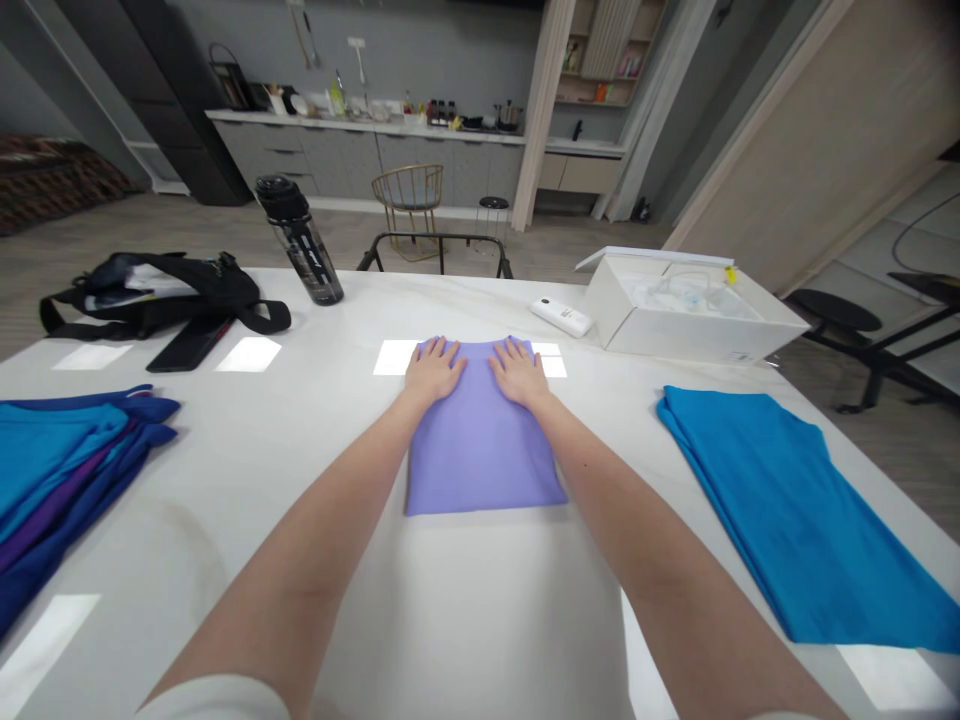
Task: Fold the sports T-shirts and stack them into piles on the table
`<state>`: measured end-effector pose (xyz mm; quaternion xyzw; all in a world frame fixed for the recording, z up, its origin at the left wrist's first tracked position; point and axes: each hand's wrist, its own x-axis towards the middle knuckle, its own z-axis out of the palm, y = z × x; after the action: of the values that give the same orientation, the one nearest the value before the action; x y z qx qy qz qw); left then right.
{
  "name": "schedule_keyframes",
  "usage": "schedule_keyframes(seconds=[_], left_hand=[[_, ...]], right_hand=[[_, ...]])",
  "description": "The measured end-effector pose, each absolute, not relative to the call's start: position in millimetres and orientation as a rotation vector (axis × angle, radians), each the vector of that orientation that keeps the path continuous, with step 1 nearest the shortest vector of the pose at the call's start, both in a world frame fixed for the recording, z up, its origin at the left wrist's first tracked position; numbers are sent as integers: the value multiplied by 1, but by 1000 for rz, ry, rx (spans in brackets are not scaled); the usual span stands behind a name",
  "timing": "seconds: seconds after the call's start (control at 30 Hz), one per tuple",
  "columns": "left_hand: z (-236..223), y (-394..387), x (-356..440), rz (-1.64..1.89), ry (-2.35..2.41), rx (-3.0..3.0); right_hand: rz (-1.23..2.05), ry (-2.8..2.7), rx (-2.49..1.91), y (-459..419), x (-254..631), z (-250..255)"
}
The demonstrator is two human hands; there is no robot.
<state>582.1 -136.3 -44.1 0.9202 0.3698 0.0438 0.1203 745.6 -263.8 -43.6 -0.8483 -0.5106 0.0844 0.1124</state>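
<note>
A lavender cloth, apparently folded, is laid flat on the white desk. Its far part is covered by the left hand and the right hand, each placed palm down near a side edge. The fingers of both hands are extended and slightly spread against the fabric, with nothing gripped between them. To the left of the lavender cloth, a stack of blue and purple garments is set, well apart from it. Beyond the cloth to the left, a black bag, a dark phone and an upright bottle are seen. To its right, a blue cloth is spread. Beyond it to the right, a small white device is placed just beside an open white box, whose contents cannot be clearly made out.
</note>
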Motion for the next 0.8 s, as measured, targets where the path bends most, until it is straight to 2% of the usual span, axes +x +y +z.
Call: schedule_keyframes(seconds=[0.13, 0.23, 0.33, 0.43, 0.67, 0.8], left_hand=[[-38, -138, 579, 237, 1175, 2690], [-31, -161, 581, 443, 958, 2845], [-31, -188, 583, 302, 755, 2870], [-38, -203, 580, 129, 774, 2814], [-46, -216, 560, 186, 929, 2797], [-43, -234, 547, 230, 964, 2814]], right_hand=[[241, -1376, -2578, -271, 760, -38], [92, -1414, -2524, -275, 743, -33], [92, -1601, -2364, -280, 714, -32], [190, -1665, -2314, -288, 697, -36], [156, -1479, -2460, -314, 704, -43], [17, -1473, -2421, -332, 696, -38]])
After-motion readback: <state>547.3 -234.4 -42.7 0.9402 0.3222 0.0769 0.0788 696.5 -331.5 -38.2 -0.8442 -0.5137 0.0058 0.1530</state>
